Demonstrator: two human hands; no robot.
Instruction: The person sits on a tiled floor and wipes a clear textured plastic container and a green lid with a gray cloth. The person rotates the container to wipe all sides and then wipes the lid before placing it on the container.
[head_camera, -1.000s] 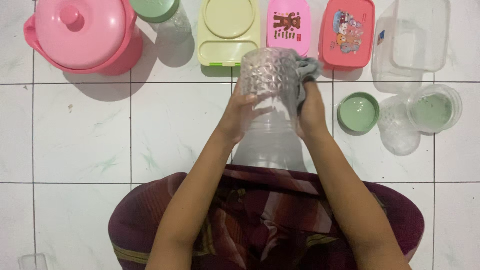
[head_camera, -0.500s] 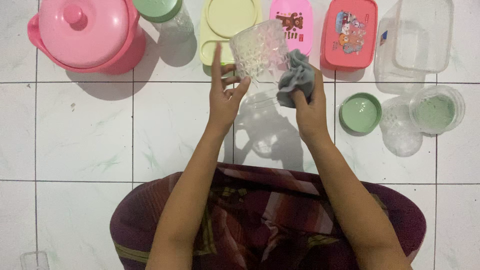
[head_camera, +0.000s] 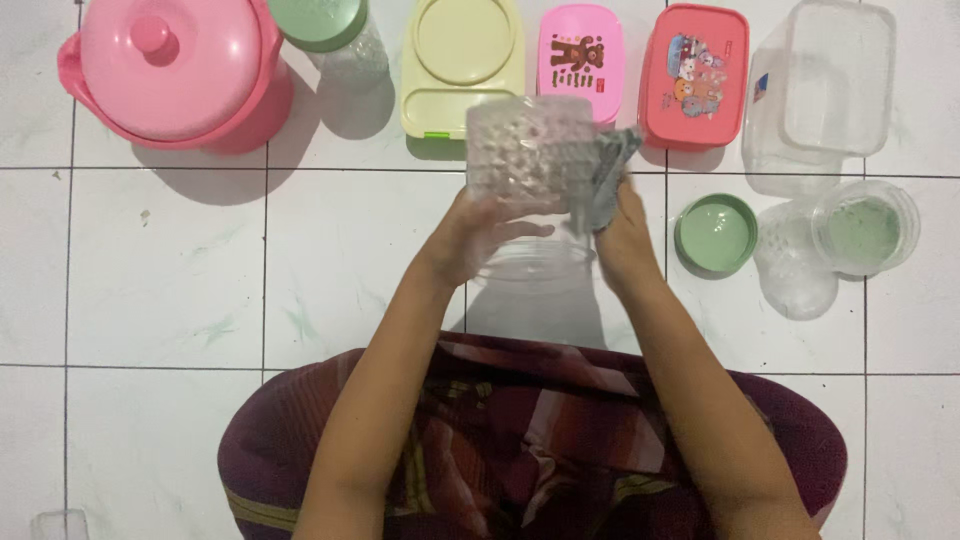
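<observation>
A clear, bumpy-textured plastic jar (head_camera: 528, 150) is held up over the white tiled floor. My left hand (head_camera: 478, 232) grips it from below, fingers curled around its lower edge. My right hand (head_camera: 622, 232) holds a small grey cloth (head_camera: 608, 172) pressed against the jar's right side. Both forearms reach forward from my lap, which is covered in dark red patterned fabric.
Along the far side stand a pink lidded pot (head_camera: 170, 70), a green-lidded clear jar (head_camera: 335, 35), a yellow lunch box (head_camera: 462, 62), a pink box (head_camera: 581, 48), a red box (head_camera: 694, 76) and a clear container (head_camera: 825, 85). A green lid (head_camera: 714, 235) and a clear jar on its side (head_camera: 840, 240) lie to the right.
The jar was let go by my left hand half a second ago and is gripped again from below. The cloth has moved back against the jar's right side.
</observation>
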